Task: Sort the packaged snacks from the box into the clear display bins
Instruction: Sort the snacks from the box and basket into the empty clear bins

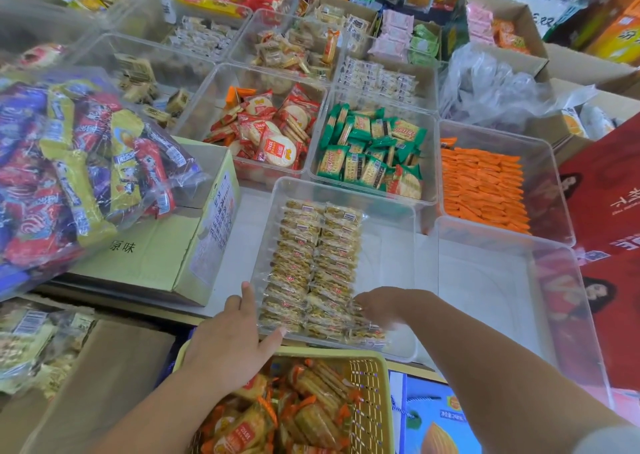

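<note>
A clear bin [398, 211] in front of me holds two neat columns of pale cracker packets [311, 252]. My left hand [232, 335] rests with straight fingers against the bin's near left corner. Inside the bin at its near end, my right hand [384, 306] curls its fingers over a few cracker packets [367, 335] that lie beside the second column. Below both hands, a yellow basket [377, 401] is full of orange-wrapped cracker packets [304, 412].
An empty clear bin [502, 280] stands to the right. Behind are bins of orange packets [485, 186], green packets [370, 148] and red rice crackers [270, 131]. A cardboard box [156, 252] at left carries a big bag of mixed snacks [69, 162].
</note>
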Demonstrator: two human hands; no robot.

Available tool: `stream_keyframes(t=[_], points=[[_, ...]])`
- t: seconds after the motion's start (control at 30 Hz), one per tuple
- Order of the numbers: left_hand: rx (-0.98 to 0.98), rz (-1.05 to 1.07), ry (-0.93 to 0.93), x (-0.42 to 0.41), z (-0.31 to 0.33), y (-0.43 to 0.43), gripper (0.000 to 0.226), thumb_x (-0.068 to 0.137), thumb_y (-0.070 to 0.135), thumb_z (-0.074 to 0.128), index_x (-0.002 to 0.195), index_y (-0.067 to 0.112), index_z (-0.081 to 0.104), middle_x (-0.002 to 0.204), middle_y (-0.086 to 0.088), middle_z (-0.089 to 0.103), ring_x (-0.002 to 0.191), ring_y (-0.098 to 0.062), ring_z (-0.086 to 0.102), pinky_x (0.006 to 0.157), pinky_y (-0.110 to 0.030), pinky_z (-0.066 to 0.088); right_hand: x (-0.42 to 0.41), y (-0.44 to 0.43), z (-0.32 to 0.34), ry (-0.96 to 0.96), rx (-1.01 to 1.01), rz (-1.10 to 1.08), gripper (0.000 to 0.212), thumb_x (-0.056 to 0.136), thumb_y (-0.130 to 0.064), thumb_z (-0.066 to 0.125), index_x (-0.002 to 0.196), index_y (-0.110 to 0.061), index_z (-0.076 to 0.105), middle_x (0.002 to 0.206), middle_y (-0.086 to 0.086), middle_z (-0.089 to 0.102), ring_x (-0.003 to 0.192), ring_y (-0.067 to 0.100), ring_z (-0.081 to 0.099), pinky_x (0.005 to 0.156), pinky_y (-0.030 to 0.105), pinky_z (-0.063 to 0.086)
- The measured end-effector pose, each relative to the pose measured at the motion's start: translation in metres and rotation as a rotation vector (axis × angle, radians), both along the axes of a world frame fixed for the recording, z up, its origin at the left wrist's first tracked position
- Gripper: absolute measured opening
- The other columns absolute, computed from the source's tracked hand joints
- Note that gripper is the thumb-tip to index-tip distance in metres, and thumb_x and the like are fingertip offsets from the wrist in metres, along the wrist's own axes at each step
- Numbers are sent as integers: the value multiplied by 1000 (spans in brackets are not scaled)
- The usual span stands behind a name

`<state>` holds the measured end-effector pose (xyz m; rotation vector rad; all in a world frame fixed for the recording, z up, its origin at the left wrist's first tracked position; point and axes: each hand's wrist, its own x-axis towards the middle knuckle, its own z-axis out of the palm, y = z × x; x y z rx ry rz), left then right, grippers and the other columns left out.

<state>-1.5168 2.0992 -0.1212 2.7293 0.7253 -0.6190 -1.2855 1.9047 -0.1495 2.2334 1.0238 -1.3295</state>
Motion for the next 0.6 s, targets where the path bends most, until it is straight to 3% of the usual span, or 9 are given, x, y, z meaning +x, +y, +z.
stream_keyframes(t=[0.07,0.1,0.17,0.23,0.37,0.47,0.6], points=[[1,0,-2,0,-1,0,106,91,82,20,162,10,-14,149,-3,41,106,-16,63,59,-27,41,0,0,0,-3,-33,35,47,102,-4,43,147,-17,41,133,10,58,117,28,57,96,39,46],[1,-1,-2,0,-1,0,106,92,81,20,162,10,-14,149,-4,41,107,-16,63,60,-27,42,0,0,1,-18,-60,61,51,102,-6,42,151,-19,37,142,9,54,129,29,51,107,44,40],[0,-5,1,0,1,0,105,92,80,22,162,10,-14,148,-4,42,108,-16,62,61,-27,43,-3,-1,5,-79,-95,131,60,102,-9,40,158,-25,24,160,6,37,153,32,21,123,57,9],[-3,-11,10,3,2,1,103,94,78,23,162,9,-13,147,-5,42,108,-18,62,64,-29,45,-8,-2,8,-143,-62,145,65,102,-12,41,161,-25,17,165,6,28,156,33,6,123,61,-4],[-24,-31,-3,5,5,3,100,97,75,25,163,8,-9,150,-9,43,115,-23,62,78,-34,52,-31,-19,21,-258,145,15,53,102,-23,42,154,-21,31,155,5,43,144,28,36,120,49,21],[-66,-30,-34,2,13,4,98,98,74,29,164,8,-2,155,-11,40,129,-27,54,93,-39,51,-55,-36,37,-315,288,-84,47,103,-27,40,151,-30,40,150,-1,50,137,25,45,114,42,32],[-26,-95,-171,-21,29,-2,86,97,70,41,161,16,25,152,-8,42,133,-29,47,106,-41,44,-94,-51,60,-340,528,-320,37,104,-29,42,139,-29,57,143,-4,56,134,23,48,108,39,40]])
